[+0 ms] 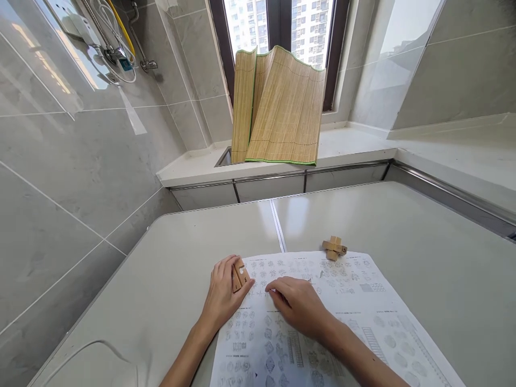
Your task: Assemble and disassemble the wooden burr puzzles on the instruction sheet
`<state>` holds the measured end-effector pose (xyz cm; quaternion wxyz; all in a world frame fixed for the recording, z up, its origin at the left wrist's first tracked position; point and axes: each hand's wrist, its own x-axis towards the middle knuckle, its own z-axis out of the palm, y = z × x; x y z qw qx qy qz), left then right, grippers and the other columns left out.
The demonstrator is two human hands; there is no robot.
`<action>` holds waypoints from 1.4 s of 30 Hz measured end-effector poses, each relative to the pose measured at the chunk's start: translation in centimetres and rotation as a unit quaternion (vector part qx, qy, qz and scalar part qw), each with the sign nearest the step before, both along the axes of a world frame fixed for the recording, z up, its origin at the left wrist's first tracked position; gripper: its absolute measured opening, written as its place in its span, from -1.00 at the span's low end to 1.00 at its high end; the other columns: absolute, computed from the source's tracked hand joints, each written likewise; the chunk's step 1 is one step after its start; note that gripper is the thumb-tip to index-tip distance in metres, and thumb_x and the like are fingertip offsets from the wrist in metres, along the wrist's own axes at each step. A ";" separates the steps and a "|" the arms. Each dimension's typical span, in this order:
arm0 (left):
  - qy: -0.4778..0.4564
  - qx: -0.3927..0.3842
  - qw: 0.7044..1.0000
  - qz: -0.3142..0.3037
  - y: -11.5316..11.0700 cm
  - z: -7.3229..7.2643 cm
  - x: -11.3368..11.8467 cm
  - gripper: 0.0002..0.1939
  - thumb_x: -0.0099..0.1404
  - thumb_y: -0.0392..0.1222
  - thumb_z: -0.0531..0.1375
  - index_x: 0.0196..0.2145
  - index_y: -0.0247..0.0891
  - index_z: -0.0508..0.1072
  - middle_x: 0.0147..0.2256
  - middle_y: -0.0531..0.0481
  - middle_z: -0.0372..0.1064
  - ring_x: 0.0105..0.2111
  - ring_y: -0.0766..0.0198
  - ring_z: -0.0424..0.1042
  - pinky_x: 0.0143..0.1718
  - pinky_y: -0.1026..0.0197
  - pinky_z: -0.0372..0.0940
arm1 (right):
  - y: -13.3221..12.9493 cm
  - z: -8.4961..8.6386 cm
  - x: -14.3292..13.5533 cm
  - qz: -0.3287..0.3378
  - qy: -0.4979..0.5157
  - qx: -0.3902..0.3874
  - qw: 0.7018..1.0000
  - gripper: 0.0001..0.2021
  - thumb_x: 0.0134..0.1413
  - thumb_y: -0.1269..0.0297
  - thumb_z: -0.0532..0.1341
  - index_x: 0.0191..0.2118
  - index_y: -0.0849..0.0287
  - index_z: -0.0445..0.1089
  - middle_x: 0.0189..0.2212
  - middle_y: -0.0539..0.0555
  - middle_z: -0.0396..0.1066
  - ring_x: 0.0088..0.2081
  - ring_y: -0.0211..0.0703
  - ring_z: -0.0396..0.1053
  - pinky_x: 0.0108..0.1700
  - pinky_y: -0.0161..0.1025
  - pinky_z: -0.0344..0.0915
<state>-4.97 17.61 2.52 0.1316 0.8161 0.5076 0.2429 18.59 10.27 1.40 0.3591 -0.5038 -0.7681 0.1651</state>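
My left hand (224,287) is curled around notched wooden puzzle pieces (241,275), which lie side by side at the upper left edge of a printed paper sheet (355,301). Small dark marks show on the wood. My right hand (296,301) rests over the sheet with its fingers curled in and the index fingertip near the small printed diagrams. Nothing shows between its fingers, though their undersides are hidden. Beyond it, at the sheet's top edge, sits a cross-shaped wooden puzzle (334,248) made of interlocked bars.
The pale table (193,242) has a seam down its far middle. Behind it, a folded bamboo mat (286,107) leans at the window on a white ledge (355,141). A white cable (92,344) lies at the lower left. Hoses and cords (115,48) hang on the left wall.
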 end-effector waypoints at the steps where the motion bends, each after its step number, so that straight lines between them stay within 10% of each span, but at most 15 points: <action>1: 0.000 -0.002 1.000 0.001 0.0 0.0 0.0 -0.42 0.43 0.15 0.25 0.29 -0.04 0.23 0.28 -0.14 0.30 0.29 -0.12 0.29 0.27 -0.26 0.28 | 0.0 0.0 0.0 0.000 0.000 -0.001 1.000 -0.73 0.43 0.43 0.07 -0.12 0.12 0.54 -0.26 0.08 0.65 -0.26 -0.10 0.59 -0.24 -0.19 0.40; 42: 0.016 0.040 0.999 -0.007 0.3 -1.0 -0.3 -0.45 0.45 0.09 0.25 0.29 -0.08 0.25 0.28 -0.18 0.31 0.27 -0.14 0.32 0.25 -0.24 0.31 | 0.1 -0.7 0.0 -0.003 0.014 -0.014 1.000 -0.74 0.42 0.39 0.08 -0.12 0.09 0.53 -0.27 0.07 0.64 -0.29 -0.06 0.58 -0.26 -0.20 0.37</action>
